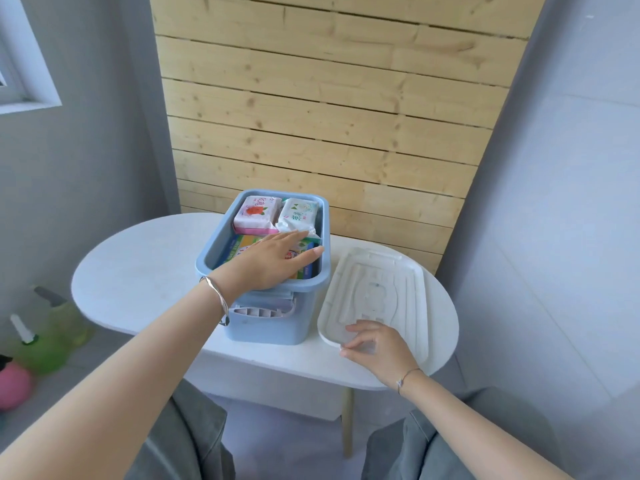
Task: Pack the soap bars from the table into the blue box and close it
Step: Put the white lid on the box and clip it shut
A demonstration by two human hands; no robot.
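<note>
The blue box [266,323] stands open in the middle of the white table [138,271]. Inside it lie a pink soap bar [256,213], a white-green soap bar [299,213] and a colourful pack [239,249] partly hidden below my hand. My left hand [273,263] lies flat with straight fingers on the packs in the box. The white lid [377,289] rests upside down on the table to the right of the box. My right hand [377,348] touches the lid's near edge, fingers bent over the rim.
A wooden slat wall [329,116] rises right behind the table. On the floor at the left stand green bottles [45,344] and a pink ball [14,386]. My knees are below the table's front edge.
</note>
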